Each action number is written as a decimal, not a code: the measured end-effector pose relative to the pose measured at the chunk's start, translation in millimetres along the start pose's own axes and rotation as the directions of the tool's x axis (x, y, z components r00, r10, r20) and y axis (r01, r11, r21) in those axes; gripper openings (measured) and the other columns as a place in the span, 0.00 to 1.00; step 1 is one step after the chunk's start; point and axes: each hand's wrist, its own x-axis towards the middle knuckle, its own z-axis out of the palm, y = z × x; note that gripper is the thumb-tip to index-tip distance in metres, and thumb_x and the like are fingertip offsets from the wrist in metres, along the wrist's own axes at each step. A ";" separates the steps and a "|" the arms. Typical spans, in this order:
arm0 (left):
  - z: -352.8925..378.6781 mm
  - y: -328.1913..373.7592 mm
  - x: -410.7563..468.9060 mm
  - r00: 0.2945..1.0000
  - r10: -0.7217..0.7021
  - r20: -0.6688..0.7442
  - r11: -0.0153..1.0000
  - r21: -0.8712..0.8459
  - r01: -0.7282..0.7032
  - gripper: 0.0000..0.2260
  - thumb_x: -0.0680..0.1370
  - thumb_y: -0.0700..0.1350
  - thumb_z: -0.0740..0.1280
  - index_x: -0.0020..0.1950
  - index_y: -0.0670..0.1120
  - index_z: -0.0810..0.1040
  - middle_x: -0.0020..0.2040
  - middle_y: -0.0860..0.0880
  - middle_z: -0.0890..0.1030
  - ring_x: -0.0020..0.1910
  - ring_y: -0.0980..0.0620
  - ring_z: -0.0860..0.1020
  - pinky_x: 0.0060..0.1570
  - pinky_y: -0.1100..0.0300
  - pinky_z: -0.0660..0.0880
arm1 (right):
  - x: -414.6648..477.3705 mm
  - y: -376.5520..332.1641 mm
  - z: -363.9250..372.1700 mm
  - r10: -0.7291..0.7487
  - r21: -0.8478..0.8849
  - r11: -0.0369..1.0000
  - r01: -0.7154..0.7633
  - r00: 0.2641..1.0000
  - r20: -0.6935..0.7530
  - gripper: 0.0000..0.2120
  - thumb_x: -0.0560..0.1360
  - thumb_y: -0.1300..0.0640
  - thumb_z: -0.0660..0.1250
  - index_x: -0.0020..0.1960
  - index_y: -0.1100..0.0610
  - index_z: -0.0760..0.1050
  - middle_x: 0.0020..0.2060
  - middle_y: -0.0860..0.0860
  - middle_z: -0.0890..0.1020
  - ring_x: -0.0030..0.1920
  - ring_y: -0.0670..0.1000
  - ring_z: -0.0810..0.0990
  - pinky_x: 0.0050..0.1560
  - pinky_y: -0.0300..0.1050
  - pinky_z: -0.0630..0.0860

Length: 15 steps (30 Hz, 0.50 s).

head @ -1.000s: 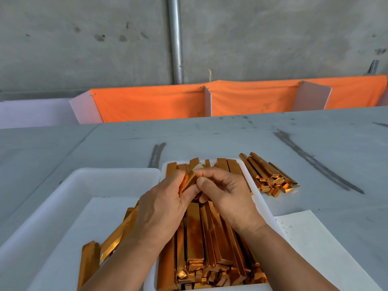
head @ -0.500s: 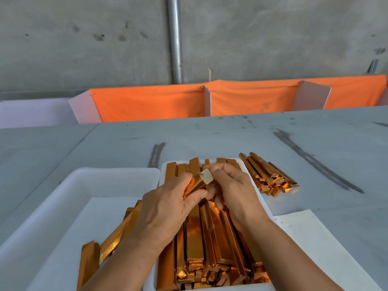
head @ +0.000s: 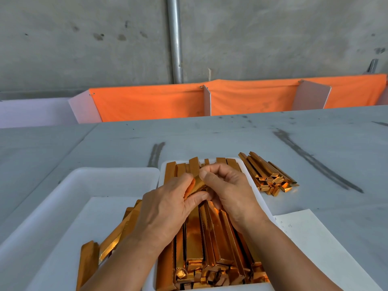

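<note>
Grips one gold strip [head: 197, 185] in both hands: left hand [head: 165, 208] curled round its lower part, right hand [head: 228, 192] pinching the top end, seemingly at a flap, mostly hidden. Sits just above the white tray [head: 255, 185] packed with like strips [head: 210, 238], on the counter [head: 231, 139].

A grey table [head: 210, 139] with a dull, scuffed top carries everything. Two white trays stand on it side by side, their rims touching or nearly so: the left tray [head: 109, 172] is wider, the right tray [head: 253, 181] narrower. Just beside the right tray's far right corner a loose heap of gold strips [head: 268, 175] lies on the bare top. A white sheet of paper [head: 310, 238] with faint writing lies by that tray's near right side. A long dark streak [head: 315, 162] crosses the top to the right, and a shorter smear [head: 155, 153] lies beyond the trays.
</note>
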 end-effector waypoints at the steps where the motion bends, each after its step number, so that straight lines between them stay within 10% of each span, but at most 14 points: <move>1: 0.1 0.1 0.2 1.000 0.001 0.000 1.000 0.001 -0.001 0.27 0.71 0.72 0.49 0.57 0.56 0.71 0.34 0.59 0.68 0.34 0.58 0.72 0.34 0.67 0.68 | -0.1 -0.2 0.2 -0.003 0.001 1.000 0.003 1.000 -0.005 0.04 0.77 0.57 0.70 0.44 0.55 0.81 0.31 0.55 0.76 0.24 0.46 0.69 0.22 0.36 0.67; 15: -1.4 -0.4 -0.5 1.000 0.007 -0.004 0.999 -0.039 -0.007 0.27 0.72 0.72 0.51 0.59 0.55 0.71 0.38 0.58 0.72 0.38 0.58 0.74 0.36 0.64 0.71 | 2.8 1.2 -3.0 -0.004 -0.050 0.999 0.002 0.999 -0.052 0.08 0.78 0.58 0.68 0.42 0.58 0.80 0.27 0.57 0.76 0.21 0.48 0.68 0.23 0.39 0.69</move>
